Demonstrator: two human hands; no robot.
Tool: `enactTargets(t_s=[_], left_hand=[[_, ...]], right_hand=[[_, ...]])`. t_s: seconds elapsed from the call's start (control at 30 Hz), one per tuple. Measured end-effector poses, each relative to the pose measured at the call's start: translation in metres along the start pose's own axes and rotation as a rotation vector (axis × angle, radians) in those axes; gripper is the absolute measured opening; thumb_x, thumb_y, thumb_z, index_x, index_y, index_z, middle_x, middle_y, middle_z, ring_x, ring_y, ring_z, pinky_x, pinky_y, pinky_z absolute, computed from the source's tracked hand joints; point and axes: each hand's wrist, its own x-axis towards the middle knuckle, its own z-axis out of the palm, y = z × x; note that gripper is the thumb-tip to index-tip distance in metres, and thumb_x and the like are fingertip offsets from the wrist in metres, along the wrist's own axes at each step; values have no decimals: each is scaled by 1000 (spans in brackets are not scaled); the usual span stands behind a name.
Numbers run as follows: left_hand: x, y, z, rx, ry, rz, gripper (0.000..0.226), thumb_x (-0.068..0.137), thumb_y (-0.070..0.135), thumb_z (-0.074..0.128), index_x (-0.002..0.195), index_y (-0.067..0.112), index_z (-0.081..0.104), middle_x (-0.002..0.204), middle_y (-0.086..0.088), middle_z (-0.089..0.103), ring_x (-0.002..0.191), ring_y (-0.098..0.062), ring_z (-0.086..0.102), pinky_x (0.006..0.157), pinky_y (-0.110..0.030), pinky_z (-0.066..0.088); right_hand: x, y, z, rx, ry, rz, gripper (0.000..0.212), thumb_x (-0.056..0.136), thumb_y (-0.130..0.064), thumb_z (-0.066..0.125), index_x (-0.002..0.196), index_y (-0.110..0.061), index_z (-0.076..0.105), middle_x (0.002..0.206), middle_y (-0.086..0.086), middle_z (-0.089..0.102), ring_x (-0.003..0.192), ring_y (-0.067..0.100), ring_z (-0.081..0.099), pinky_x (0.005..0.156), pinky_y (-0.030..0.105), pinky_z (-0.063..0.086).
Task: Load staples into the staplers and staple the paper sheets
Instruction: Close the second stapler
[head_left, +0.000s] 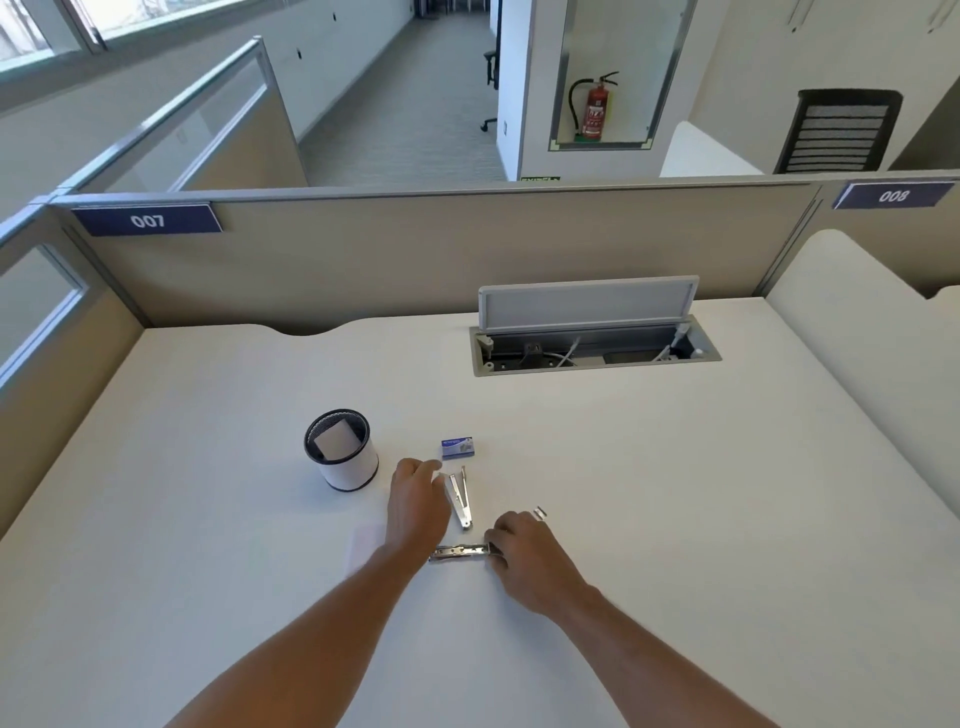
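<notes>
Two metal staplers lie on the white desk (208, 519). One stapler (460, 499) is swung open and points away from me; my left hand (418, 506) has its curled fingers at that stapler's far end. The other stapler (460, 552) lies crosswise nearer to me, and my right hand (524, 551) grips its right end. A small blue staple box (457, 447) sits just beyond the open stapler. A short strip of staples (541, 513) lies beside my right hand. A faint paper sheet (366, 545) lies under my left forearm.
A white cup with a black mesh rim (345, 457) holds folded paper, left of the staplers. An open cable hatch (592, 348) with a raised lid is set in the desk at the back right. Beige partitions (363, 260) enclose the desk.
</notes>
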Motion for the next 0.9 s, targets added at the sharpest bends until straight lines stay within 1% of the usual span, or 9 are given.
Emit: enactTargets(t_s=[0.1, 0.23, 0.33, 0.43, 0.5, 0.57, 0.63, 0.73, 0.9], left_hand=[[-21, -4, -4, -107, 56, -48, 26, 99, 10, 51, 119, 9, 68, 118, -4, 57, 104, -24, 61, 92, -34, 50], [-49, -4, -12, -292, 141, -199, 25, 101, 9, 49, 117, 8, 68, 119, -3, 56, 91, -17, 61, 81, -34, 54], [-69, 1, -17, -375, 209, -255, 24, 101, 6, 50, 118, 7, 66, 120, -4, 54, 94, -16, 59, 82, -27, 47], [-85, 9, -18, -432, 235, -325, 24, 101, 11, 52, 122, 9, 64, 118, 1, 54, 100, -15, 59, 83, -24, 42], [-91, 17, -15, -565, 171, -389, 21, 101, 16, 55, 119, 12, 66, 112, 2, 63, 100, -17, 64, 83, -28, 47], [-93, 27, -15, -843, 3, -434, 18, 102, 15, 54, 104, 10, 72, 99, -8, 73, 95, -24, 71, 88, -36, 57], [-93, 36, -17, -1025, -128, -456, 23, 102, 11, 53, 98, 2, 74, 95, -20, 74, 87, -28, 72, 87, -42, 60], [-90, 42, -23, -1137, -183, -513, 23, 102, 7, 53, 103, -4, 73, 93, -23, 73, 78, -28, 69, 71, -37, 59], [-90, 40, -33, -1199, -250, -512, 24, 103, 5, 51, 107, -1, 74, 95, -22, 75, 79, -29, 71, 71, -37, 58]], right_hand=[[-2, -5, 3, -42, 9, -11, 21, 92, -23, 50, 98, -16, 69, 96, 4, 62, 86, 29, 59, 71, 41, 48], [-9, -11, 3, 41, 12, 17, 22, 92, -19, 47, 98, -13, 68, 96, 6, 60, 89, 29, 57, 75, 38, 46], [-14, -18, -1, 195, 61, 108, 19, 94, -19, 49, 97, -11, 66, 96, 3, 57, 90, 22, 55, 77, 33, 46], [-16, -28, -7, 315, 158, 215, 15, 94, -24, 57, 95, -12, 66, 92, -3, 55, 81, 14, 54, 73, 25, 45], [-17, -38, -11, 369, 220, 272, 12, 92, -23, 61, 97, -14, 67, 91, -7, 54, 77, 10, 54, 70, 21, 43], [-19, -49, -13, 406, 269, 314, 10, 92, -24, 63, 96, -17, 67, 91, -7, 56, 75, 10, 56, 70, 23, 46], [-21, -59, -15, 427, 301, 334, 9, 92, -27, 62, 96, -19, 66, 89, -7, 58, 75, 10, 58, 70, 26, 49], [-23, -67, -18, 451, 316, 324, 13, 92, -29, 63, 102, -22, 67, 92, -7, 61, 80, 8, 61, 73, 25, 50], [-19, -61, -34, 458, 391, 196, 14, 96, -21, 58, 103, -19, 70, 90, -6, 64, 78, 3, 57, 72, 19, 46]])
